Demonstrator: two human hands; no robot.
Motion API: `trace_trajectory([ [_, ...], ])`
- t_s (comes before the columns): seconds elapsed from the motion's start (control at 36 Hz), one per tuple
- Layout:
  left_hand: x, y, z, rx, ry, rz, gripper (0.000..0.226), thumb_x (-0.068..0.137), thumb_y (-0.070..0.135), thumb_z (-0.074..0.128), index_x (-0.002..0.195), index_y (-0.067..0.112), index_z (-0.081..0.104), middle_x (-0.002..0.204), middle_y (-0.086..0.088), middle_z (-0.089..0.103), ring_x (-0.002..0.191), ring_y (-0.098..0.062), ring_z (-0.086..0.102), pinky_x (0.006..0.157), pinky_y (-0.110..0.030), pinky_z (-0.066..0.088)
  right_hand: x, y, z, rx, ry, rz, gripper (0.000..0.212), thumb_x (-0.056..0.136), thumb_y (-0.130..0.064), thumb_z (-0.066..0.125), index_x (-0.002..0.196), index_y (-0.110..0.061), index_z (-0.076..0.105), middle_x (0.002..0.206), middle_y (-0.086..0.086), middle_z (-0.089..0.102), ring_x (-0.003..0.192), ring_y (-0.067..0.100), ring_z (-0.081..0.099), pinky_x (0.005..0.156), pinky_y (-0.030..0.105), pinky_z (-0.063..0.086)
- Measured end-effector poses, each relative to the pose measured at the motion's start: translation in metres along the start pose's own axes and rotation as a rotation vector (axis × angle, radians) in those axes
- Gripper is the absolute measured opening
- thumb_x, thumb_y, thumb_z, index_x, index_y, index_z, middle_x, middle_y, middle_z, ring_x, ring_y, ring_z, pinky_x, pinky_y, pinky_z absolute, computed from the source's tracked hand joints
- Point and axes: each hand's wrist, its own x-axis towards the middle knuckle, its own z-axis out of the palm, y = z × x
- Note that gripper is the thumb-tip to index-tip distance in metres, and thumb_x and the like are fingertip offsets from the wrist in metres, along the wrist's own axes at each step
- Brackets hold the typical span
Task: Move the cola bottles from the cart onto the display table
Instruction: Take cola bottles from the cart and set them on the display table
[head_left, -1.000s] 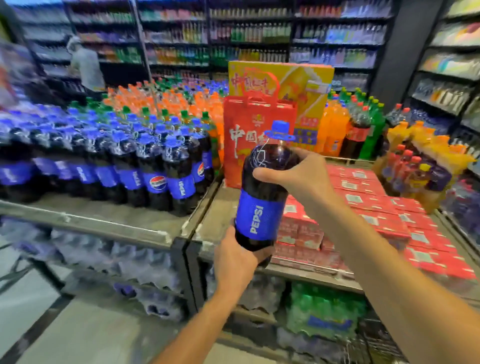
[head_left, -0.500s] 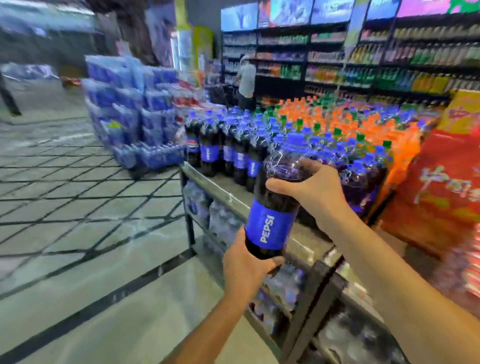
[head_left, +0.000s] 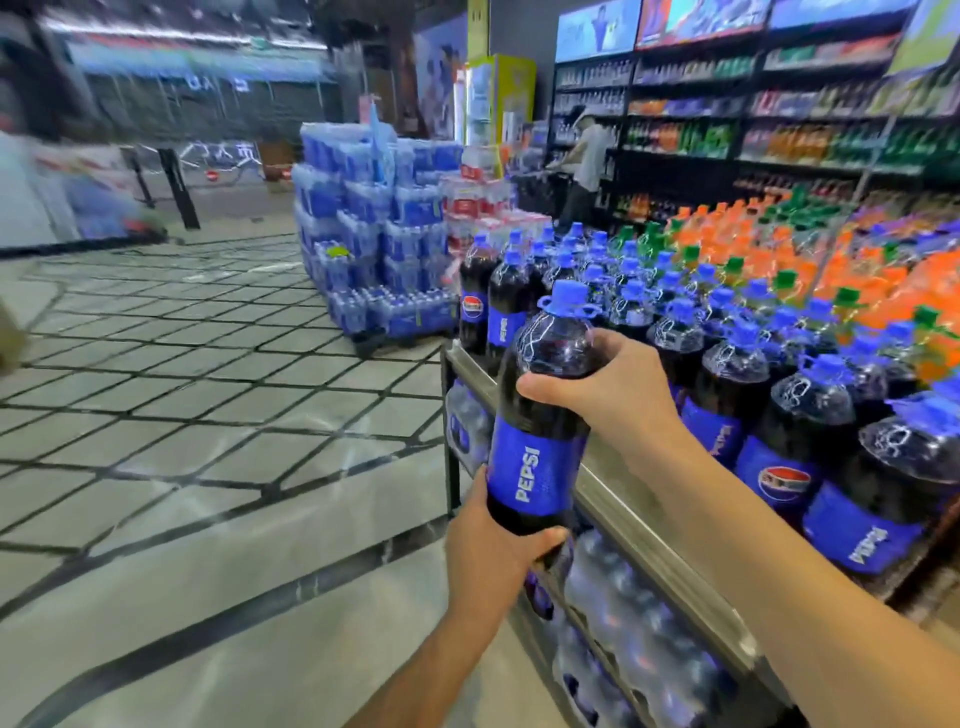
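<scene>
Cola bottle (head_left: 540, 467), glossy rounded plastic, is clasped by left grip (head_left: 493, 551) below, right grip (head_left: 602, 395) above.

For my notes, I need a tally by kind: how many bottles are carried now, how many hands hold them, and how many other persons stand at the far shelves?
Carried cola bottle: 1
Hands gripping it: 2, the left hand at the base and the right hand near the shoulder
Other person at the shelves: 1
Total: 4
</scene>
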Motion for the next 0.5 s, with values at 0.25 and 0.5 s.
trace_trajectory([
  [0.25, 0.105, -0.001, 0.061, 0.053, 0.009, -0.012, 0.075, 0.049, 0.036, 0.097, 0.112, 0.042, 0.056, 0.095, 0.025, 0.068, 0.088, 0.017, 0.061, 0.069, -0.006, 0.048, 0.114, 0.037, -0.015, -0.054, -0.013, 0.008, 0.071, 0.051, -0.044, 0.102, 0.112, -0.022, 0.072, 0.101, -0.016, 0.078, 0.092, 0.000, 0.073, 0.082, 0.025, 0.061],
  [0.5, 0.186, -0.014, 0.113, 0.083, -0.013, 0.003, 0.083, 0.047, 0.044, 0.095, 0.119, 0.044, 0.053, 0.099, 0.029, 0.067, 0.092, 0.019, 0.059, 0.072, -0.005, 0.044, 0.200, 0.076, -0.022, -0.105, 0.001, 0.041, 0.090, 0.041, -0.056, 0.098, 0.121, -0.027, 0.071, 0.107, -0.015, 0.077, 0.096, 0.002, 0.073, 0.085, 0.029, 0.062],
])
